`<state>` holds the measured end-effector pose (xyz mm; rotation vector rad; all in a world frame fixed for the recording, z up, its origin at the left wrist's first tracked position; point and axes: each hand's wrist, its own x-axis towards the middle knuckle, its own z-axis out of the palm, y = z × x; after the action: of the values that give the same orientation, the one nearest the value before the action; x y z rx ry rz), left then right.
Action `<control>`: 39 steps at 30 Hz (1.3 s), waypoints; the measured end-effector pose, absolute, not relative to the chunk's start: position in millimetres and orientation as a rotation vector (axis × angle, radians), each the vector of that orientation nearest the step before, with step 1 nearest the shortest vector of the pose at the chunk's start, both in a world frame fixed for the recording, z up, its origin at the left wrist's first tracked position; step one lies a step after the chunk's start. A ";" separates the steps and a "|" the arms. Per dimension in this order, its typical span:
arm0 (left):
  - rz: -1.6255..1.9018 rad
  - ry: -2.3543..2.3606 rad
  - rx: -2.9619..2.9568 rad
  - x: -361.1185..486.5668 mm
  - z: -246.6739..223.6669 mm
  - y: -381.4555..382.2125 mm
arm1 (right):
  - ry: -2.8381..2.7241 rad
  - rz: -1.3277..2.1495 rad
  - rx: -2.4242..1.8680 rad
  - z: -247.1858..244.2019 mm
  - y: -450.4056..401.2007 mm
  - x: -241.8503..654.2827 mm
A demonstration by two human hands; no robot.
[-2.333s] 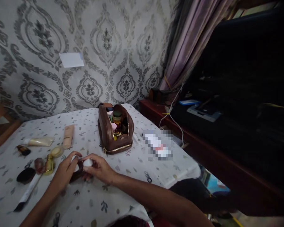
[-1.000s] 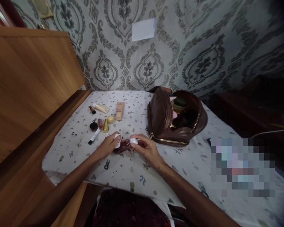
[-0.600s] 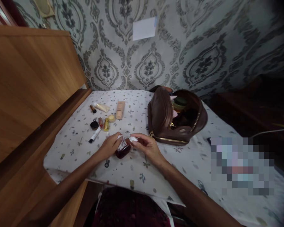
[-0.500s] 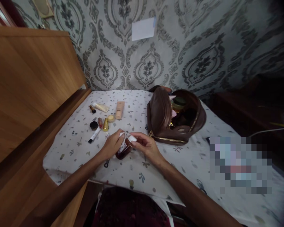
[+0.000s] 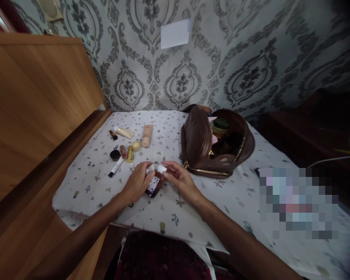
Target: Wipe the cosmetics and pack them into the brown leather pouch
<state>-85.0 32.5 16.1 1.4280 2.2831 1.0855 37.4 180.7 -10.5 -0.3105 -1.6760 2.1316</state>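
Over the near part of the patterned tablecloth (image 5: 163,214), a glossy reddish-brown bottle (image 5: 155,186) is tilting between both hands, showing a pale, dark-printed label. The left hand (image 5: 137,182) is curling partly closed around its side, hiding much of it; something white under those fingers is hard to identify. The right hand (image 5: 181,182) is pinching the white cap (image 5: 161,168) with thumb and fingers. Whether the base is touching the cloth is unclear. Pixelation is obscuring an object (image 5: 294,206) at right; farther back, shadow is blurring the open brown bag's (image 5: 196,134) contents.
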 end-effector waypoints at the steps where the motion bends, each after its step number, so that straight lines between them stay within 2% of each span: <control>1: 1.032 2.317 1.437 -85.3 16.1 27.6 | -1.678 2.125 -0.336 -10.9 180.9 37.2; 5: 0.915 2.401 1.394 -82.3 17.8 14.8 | -1.623 2.242 -0.410 -13.6 179.2 35.7; 9: 1.108 2.311 1.336 -76.0 13.6 12.4 | -1.614 2.382 -0.317 -17.4 172.3 33.3; 14: 1.287 2.355 1.272 -73.8 9.5 14.9 | -1.740 2.344 -0.210 -14.5 164.1 34.4; 20: 1.487 2.391 1.304 -83.3 35.7 22.0 | -1.846 2.271 -0.065 -5.5 160.8 39.5; 22: 1.408 2.353 1.463 -86.5 46.0 26.9 | -1.904 2.212 -0.036 -4.0 161.4 40.7; 27: 0.945 2.287 1.700 -89.4 51.5 39.0 | -2.080 1.878 -0.085 -4.2 162.6 44.9; 39: 1.163 2.401 1.616 -83.0 39.9 44.3 | -2.244 1.758 -0.158 -2.3 163.0 40.6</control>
<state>-83.0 44.3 39.9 1.6160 2.4012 1.1631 40.6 163.0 -2.3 -0.1577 -2.2440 1.7581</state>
